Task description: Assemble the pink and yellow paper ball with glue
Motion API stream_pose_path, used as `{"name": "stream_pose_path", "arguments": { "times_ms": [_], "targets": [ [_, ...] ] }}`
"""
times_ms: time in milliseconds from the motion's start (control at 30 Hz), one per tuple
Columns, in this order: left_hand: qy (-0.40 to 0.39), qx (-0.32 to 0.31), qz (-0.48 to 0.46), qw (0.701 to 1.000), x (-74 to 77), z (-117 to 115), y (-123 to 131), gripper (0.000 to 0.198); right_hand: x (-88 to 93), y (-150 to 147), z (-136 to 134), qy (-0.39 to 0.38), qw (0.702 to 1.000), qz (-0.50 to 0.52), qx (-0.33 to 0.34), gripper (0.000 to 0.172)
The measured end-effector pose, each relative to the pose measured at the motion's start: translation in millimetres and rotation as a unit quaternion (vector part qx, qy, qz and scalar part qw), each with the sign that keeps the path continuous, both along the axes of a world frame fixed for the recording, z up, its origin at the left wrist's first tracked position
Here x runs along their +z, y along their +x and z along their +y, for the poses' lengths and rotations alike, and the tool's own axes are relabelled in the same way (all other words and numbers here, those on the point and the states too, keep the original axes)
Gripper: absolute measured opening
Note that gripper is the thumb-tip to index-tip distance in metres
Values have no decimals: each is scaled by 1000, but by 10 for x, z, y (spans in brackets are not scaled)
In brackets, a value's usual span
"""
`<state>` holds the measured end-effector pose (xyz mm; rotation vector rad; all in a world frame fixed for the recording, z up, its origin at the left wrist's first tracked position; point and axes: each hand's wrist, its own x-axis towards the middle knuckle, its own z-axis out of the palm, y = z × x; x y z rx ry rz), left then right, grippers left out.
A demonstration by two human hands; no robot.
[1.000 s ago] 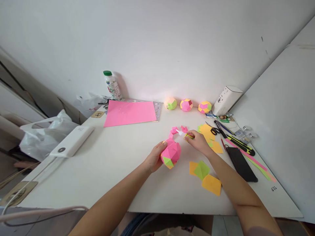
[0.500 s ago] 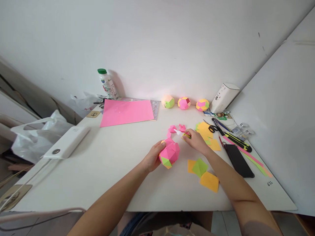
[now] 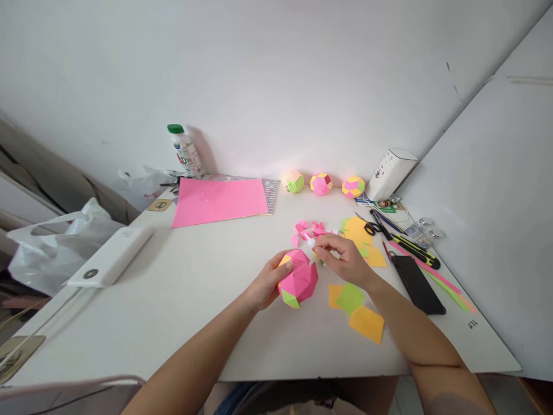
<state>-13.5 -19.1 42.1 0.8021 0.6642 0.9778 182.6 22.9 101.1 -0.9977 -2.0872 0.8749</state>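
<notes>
A faceted paper ball (image 3: 298, 278), mostly pink with green and yellow faces, is in my left hand (image 3: 270, 280). The fingers are closed around its left side, with the thumb on top. A pink flap sticks up at the ball's right edge. Just right of the ball, my right hand (image 3: 343, 259) is closed on a small glue bottle with a white nozzle (image 3: 310, 240); the fingers mostly cover its body. Beyond the nozzle lie small folded pink paper pieces (image 3: 318, 227).
Yellow and green paper sheets (image 3: 366, 324) lie near my right forearm. Scissors (image 3: 371, 229), a yellow cutter (image 3: 417, 251) and a black phone (image 3: 418, 283) are at right. Finished paper balls (image 3: 321, 184) line the wall. Pink sheet (image 3: 220, 202), bottle (image 3: 185, 153) and power strip (image 3: 112, 256) sit left.
My right hand has come nearer to me, bringing the glue bottle closer to the paper ball. The ball has turned slightly in my left hand, and the view has shifted a little.
</notes>
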Motion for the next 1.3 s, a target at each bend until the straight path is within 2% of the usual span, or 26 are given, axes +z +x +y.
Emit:
{"name": "stream_pose_path", "arguments": {
  "times_ms": [100,200,367,533,600,700,800,1000,1133,1300],
  "targets": [
    [1,13,1,1000,18,0,-2,52,79,-19,-119,-72,996,33,49,14],
    [1,24,-3,1000,20,8,-4,54,65,-31,-157,-141,988,25,49,14],
    [-6,26,-19,999,13,13,0,55,41,-57,-133,-194,980,24,41,16],
    [-17,56,-25,998,41,-2,40,56,18,-57,-121,-311,944,89,65,25],
    [-24,66,-21,997,49,-9,66,58,-4,-57,-119,-337,932,122,63,26],
    [-37,73,5,997,56,-20,99,64,-36,-60,-110,-323,933,154,44,21],
    [-51,52,34,997,77,-36,112,71,-59,-58,-104,-299,940,165,23,17],
    [-15,4,26,1000,111,-75,117,66,-67,-60,-153,-244,955,171,-15,15],
    [10,27,20,999,32,-92,139,67,-42,-89,-235,-218,960,174,-38,14],
    [63,62,15,996,-91,-95,171,64,-7,-135,-317,-225,951,206,-49,17]
  ]
}}
